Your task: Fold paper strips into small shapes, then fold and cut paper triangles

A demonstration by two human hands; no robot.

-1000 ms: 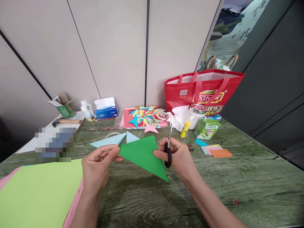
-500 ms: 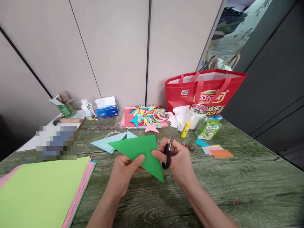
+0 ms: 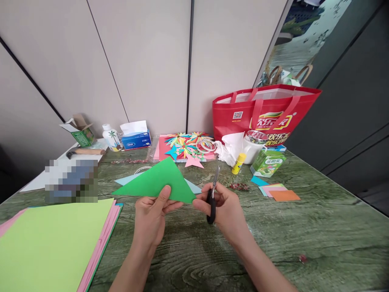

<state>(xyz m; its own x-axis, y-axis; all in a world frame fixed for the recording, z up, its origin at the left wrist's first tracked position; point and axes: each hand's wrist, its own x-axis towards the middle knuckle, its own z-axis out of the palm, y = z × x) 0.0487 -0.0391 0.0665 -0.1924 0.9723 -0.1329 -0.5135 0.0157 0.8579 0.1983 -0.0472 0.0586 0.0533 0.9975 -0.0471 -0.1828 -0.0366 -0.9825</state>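
A green paper triangle [image 3: 161,178] is held up over the table, its long edge toward me and its peak pointing away. My left hand [image 3: 153,215] pinches it near the middle of that edge, thumb on top and fingers underneath. At the triangle's right corner, my right hand [image 3: 223,207] grips the tip between thumb and finger. That same hand also carries black-handled scissors [image 3: 211,202], blades pointing up and away and closed together. Light blue folded paper [image 3: 193,186] lies behind the triangle, mostly covered by it.
At left lies a stack of coloured paper [image 3: 57,239]. Across the back stand a tissue box [image 3: 136,140], folded paper stars [image 3: 185,146], a glue stick [image 3: 238,163], a white mug [image 3: 253,150], a green carton [image 3: 269,163] and a red bag [image 3: 231,121]. Small paper pieces [image 3: 285,195] lie at right.
The green triangle has turned so its long edge faces me. My right hand has shifted its pinch to the right corner, with the scissors still in it.
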